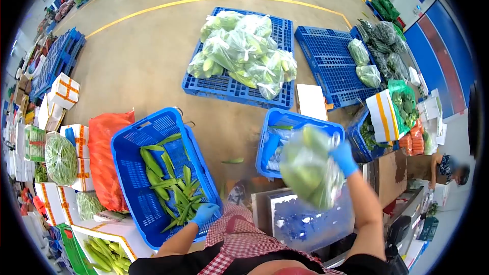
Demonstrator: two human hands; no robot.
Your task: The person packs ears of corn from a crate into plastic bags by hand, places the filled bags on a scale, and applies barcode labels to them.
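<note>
Checked apron (242, 238); bag (309, 170) partly hiding crate (263, 145).

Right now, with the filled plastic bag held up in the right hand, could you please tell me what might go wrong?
The bag hangs from the right hand alone, so it could slip or the thin plastic might tear.
It is close to the smaller blue basket, so it may knock the rim.
A loose leaf lies on the floor between the baskets; someone could slip on it.
</note>
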